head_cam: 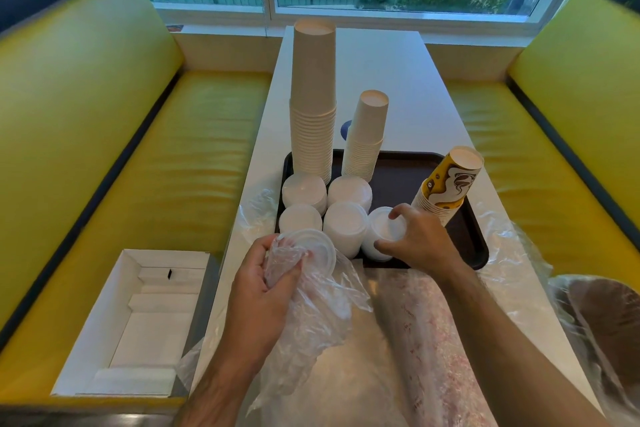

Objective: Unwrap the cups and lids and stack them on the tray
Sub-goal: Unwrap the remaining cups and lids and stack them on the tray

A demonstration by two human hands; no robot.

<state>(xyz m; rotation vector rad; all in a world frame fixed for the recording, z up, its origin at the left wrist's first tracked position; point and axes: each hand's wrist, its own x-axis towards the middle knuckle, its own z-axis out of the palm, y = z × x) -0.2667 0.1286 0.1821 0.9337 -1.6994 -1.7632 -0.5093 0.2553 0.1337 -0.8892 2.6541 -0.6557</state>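
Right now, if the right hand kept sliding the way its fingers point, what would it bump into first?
The right hand points left across the dark brown plastic tray, its fingers round a short stack of white plastic lids. Carrying on, that stack would probably meet the neighbouring white lid stack first; depth is hard to judge.

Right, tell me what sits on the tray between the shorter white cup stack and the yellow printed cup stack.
Nothing: in the head view, only bare dark tray shows between the shorter white cup stack and the yellow printed cup stack.
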